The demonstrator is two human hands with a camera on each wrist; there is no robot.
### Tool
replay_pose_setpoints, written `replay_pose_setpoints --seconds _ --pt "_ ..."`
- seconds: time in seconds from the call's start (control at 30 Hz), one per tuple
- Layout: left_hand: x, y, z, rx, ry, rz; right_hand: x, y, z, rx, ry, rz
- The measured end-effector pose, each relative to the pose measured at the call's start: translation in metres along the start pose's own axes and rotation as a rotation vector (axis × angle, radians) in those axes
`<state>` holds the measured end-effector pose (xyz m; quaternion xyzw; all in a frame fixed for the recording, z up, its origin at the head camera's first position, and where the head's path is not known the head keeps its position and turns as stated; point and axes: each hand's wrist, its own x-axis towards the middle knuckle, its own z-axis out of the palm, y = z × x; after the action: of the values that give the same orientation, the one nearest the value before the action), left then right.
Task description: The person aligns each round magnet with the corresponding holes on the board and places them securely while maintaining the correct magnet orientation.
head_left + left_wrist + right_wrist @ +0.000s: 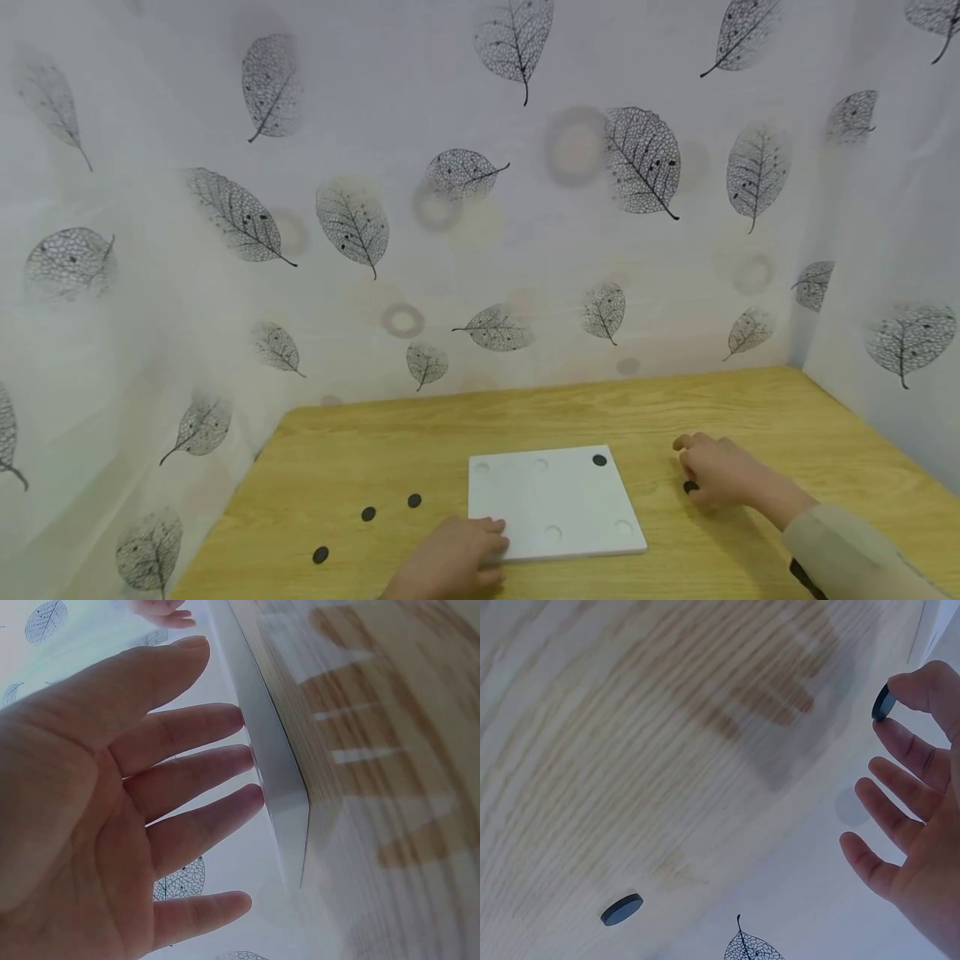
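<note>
A white board (558,500) with shallow round recesses lies on the wooden table. In its far right recess sits a black disc (599,460). My left hand (453,557) rests at the board's near left corner, partly covering it. In the left wrist view its fingers (202,761) are extended, with several tips at the edge of the white board (274,765). To the right of the board, my right hand (720,472) pinches another black disc (885,703) between thumb and index finger, the other fingers spread apart.
Left of the board lie three loose black discs, a near one (321,555), a middle one (368,514) and a far one (414,500). Another disc (622,909) lies on the table in the right wrist view. A leaf-patterned white curtain (510,250) encloses the table's back and sides.
</note>
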<state>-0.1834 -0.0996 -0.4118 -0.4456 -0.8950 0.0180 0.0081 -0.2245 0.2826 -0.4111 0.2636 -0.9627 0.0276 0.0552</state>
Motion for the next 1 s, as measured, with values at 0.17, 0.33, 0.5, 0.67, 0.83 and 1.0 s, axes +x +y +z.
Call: replay_pose_setpoints --seconds 0.17,0.33,0.5,0.67,0.83,1.0 --pt "-0.001 0.0 0.0 -0.008 -0.009 -0.005 0.0 -0.004 -0.001 0.017 -0.012 -0.005" --pt "-0.002 0.0 0.001 -0.001 0.014 0.007 0.001 -0.008 -0.002 0.05 -0.037 -0.001" --pt "-0.001 -0.001 0.0 0.006 0.051 0.024 0.003 -0.012 -0.004 0.06 -0.056 -0.006" --pt "0.001 -0.002 -0.004 -0.077 0.0 -0.047 0.007 -0.015 -0.006 0.034 -0.041 -0.026" --pt "0.001 -0.001 -0.004 -0.093 -0.043 -0.049 0.007 -0.02 -0.005 0.027 -0.062 -0.038" --pt "-0.001 0.0 -0.001 -0.074 -0.017 -0.027 0.005 -0.025 -0.004 0.03 -0.057 -0.044"
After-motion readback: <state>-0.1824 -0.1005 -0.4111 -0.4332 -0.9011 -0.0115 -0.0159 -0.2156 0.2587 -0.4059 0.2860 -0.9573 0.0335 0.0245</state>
